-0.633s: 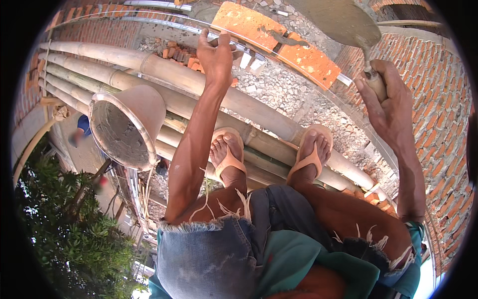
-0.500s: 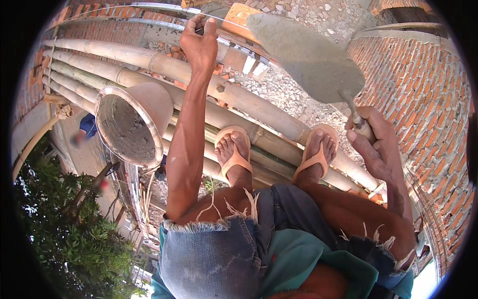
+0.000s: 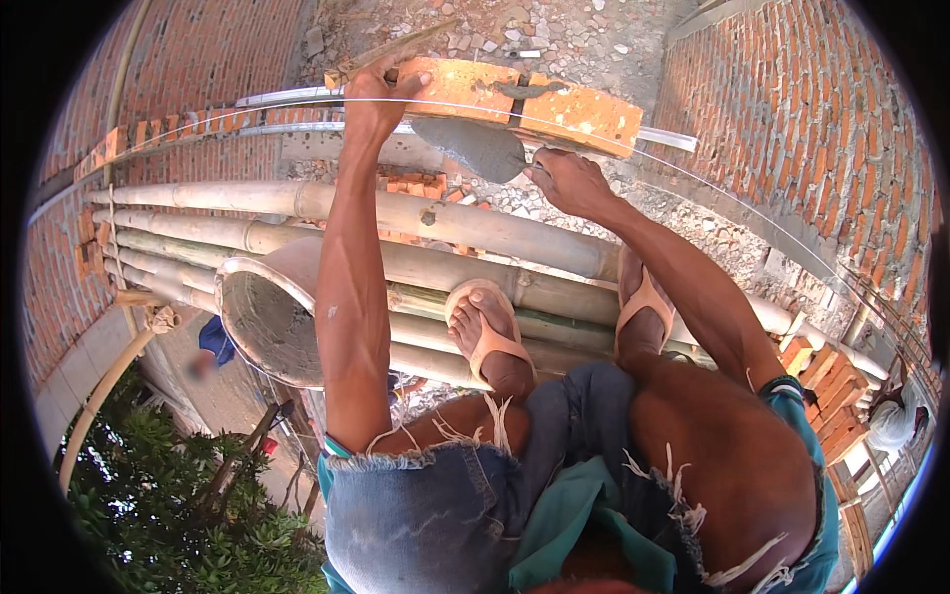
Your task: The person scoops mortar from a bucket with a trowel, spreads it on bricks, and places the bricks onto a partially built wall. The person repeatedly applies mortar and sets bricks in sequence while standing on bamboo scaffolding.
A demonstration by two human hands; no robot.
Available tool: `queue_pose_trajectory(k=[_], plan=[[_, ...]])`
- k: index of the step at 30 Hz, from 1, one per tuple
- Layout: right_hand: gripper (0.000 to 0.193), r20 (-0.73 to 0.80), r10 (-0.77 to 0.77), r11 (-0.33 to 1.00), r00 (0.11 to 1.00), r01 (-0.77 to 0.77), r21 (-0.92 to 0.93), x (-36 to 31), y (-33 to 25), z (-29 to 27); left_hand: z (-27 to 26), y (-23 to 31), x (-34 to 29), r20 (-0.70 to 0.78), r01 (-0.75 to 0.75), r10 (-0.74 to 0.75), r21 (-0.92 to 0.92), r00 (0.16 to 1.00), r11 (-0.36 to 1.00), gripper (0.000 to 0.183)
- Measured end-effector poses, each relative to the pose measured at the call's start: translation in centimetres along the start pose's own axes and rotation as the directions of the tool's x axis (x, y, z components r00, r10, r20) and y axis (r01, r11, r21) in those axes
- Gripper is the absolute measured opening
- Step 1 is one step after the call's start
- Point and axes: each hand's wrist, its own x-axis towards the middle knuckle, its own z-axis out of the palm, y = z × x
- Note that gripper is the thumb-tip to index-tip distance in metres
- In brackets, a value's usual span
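My left hand (image 3: 374,102) is closed on the left end of an orange brick (image 3: 457,87), its thumb lying over the top. A second orange brick (image 3: 586,117) stands end to end with it, with grey mortar (image 3: 532,90) smeared around the joint. My right hand (image 3: 572,184) grips a trowel by its handle, which the fingers mostly hide. The trowel's grey-coated blade (image 3: 473,146) lies against the near side of the bricks, just below the joint. A thin white string line (image 3: 693,176) runs across the bricks and close by my left hand.
My sandalled feet rest on bamboo poles (image 3: 396,220). A bucket (image 3: 265,322) of grey mortar stands at the left on the poles. Brick walls (image 3: 792,129) rise on both sides, with rubble (image 3: 554,30) below. Stacked bricks (image 3: 836,401) lie at the right; tree leaves (image 3: 198,515) show lower left.
The trowel has come down from a raised position at the upper right to the near side of the bricks. My left hand now holds the brick end. The view has shifted, showing both bricks.
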Motion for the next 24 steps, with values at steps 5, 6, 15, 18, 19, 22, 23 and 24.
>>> queue_pose_trajectory(k=[5, 6, 15, 18, 19, 22, 23, 24], plan=[[0.037, -0.037, 0.011, 0.999, 0.999, -0.009, 0.053, -1.8, 1.1, -1.1, -0.2, 0.6, -0.1, 0.005, 0.03, -0.03, 0.013, 1.0, 0.999, 0.051], [0.037, -0.041, 0.015, 0.998, 0.999, -0.012, 0.065, -2.4, 1.3, -1.3, -0.2, 0.7, -0.2, -0.007, 0.028, -0.028, 0.021, 1.0, 0.999, 0.048], [0.033, -0.228, -0.018, 1.0, 0.973, 0.021, 0.009, -7.8, 0.9, -4.4, -0.5, 1.4, -0.4, 0.033, 0.078, -0.076, -0.049, 0.997, 0.996, 0.046], [0.03, -0.168, 0.033, 0.993, 0.985, -0.013, 0.117, -9.5, -0.1, -5.4, -0.5, 1.4, -0.3, 0.053, 0.096, -0.091, -0.103, 0.994, 0.99, 0.048], [0.028, -0.199, 0.011, 0.974, 0.98, 0.034, 0.223, -9.5, -0.5, -5.5, -0.5, 1.4, -0.3, 0.073, 0.118, -0.109, -0.126, 0.991, 0.985, 0.048], [0.025, -0.187, -0.056, 0.907, 0.981, 0.129, 0.402, -8.5, -1.9, -5.6, -0.5, 1.3, -0.1, 0.089, 0.137, -0.125, -0.143, 0.988, 0.98, 0.048], [0.027, -0.193, -0.059, 0.852, 0.979, 0.15, 0.502, -7.7, -2.5, -5.4, -0.6, 1.2, -0.1, 0.096, 0.145, -0.132, -0.145, 0.987, 0.979, 0.048], [0.029, -0.077, 0.048, 0.754, 0.996, 0.014, 0.657, -7.3, -3.0, -5.2, -0.6, 1.2, -0.1, 0.092, 0.144, -0.132, -0.135, 0.987, 0.98, 0.049]])
